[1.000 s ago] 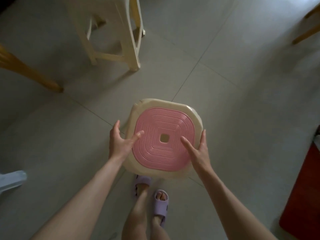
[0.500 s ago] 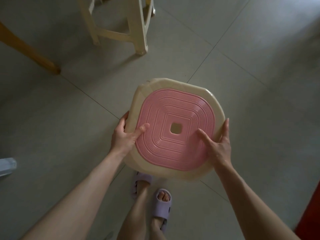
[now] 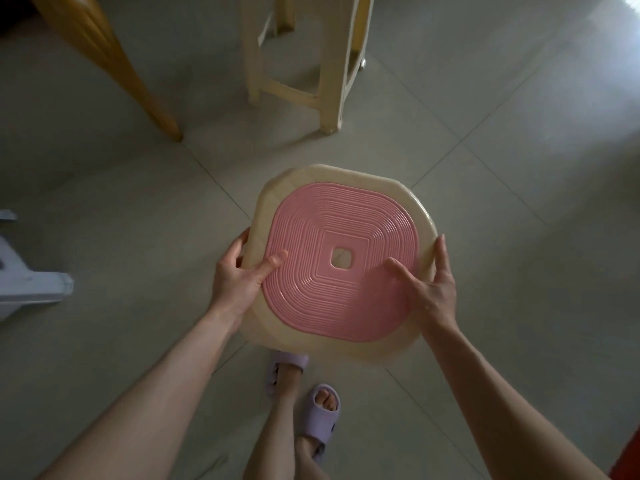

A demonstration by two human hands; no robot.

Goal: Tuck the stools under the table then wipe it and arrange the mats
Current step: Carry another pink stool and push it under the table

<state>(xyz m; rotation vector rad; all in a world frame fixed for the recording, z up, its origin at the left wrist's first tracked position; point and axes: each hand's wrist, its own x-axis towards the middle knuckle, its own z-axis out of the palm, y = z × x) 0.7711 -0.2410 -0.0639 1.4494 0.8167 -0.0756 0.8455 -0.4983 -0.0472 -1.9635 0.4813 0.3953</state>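
Observation:
I look straight down on a cream plastic stool with a ribbed pink seat (image 3: 341,261) and a small square hole in its middle. My left hand (image 3: 240,278) grips its left rim, thumb on the pink top. My right hand (image 3: 431,287) grips the right rim the same way. The stool's legs are hidden under the seat, so I cannot tell whether it touches the floor. A second cream stool (image 3: 329,64) stands ahead, only its legs in view. An orange wooden table leg (image 3: 114,67) slants down at the upper left.
Grey tiled floor (image 3: 502,168) lies all around, bright at the upper right. A white plastic object (image 3: 31,282) sits at the left edge. My feet in lilac slippers (image 3: 318,417) stand just behind the stool. A red mat edge (image 3: 630,455) shows at the bottom right.
The stool, held in both hands, has come closer to the second stool and the table leg. Both hands closed from loosely touching the seat to gripping the rim.

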